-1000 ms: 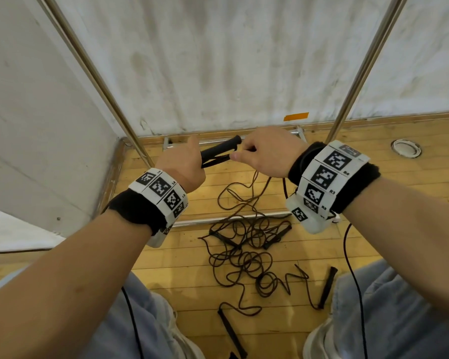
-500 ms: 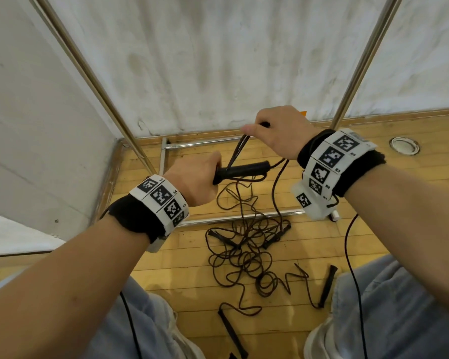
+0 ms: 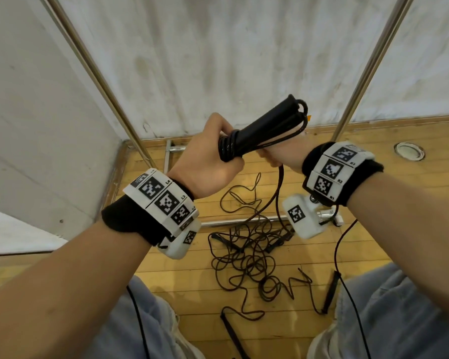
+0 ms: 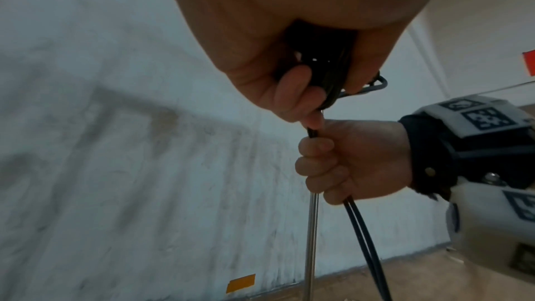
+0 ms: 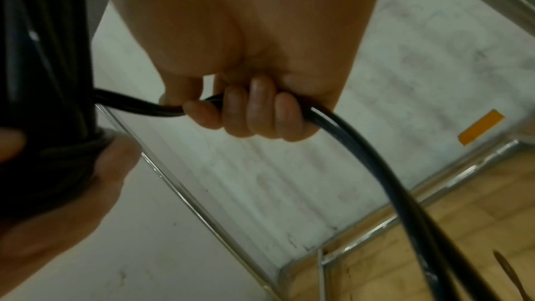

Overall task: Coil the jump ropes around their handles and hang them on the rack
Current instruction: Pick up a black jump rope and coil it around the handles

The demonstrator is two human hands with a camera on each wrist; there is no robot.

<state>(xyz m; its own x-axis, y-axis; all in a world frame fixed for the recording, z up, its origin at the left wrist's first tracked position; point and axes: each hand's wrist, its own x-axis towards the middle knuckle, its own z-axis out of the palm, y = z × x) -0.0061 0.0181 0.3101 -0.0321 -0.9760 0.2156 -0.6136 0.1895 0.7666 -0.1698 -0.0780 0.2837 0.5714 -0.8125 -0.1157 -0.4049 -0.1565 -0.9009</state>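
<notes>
Held up between the rack [image 3: 94, 73] uprights, the paired handles [image 3: 267, 128] look stiff and light, so the left hand [image 3: 205, 161] clenches them at their wrapped end while the right hand [image 3: 278, 158], at three o'clock, grips the limp, springy-looking rope [image 5: 362, 152] close by.

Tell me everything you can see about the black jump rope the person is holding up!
The jump rope is black, with two thick, matte handles held side by side, tilted up toward the wall. Glossy cord is wound in several turns around their lower end, where the left hand grips them. The right hand curls round a doubled length of loose cord, which hangs down toward the wooden floor.
</notes>
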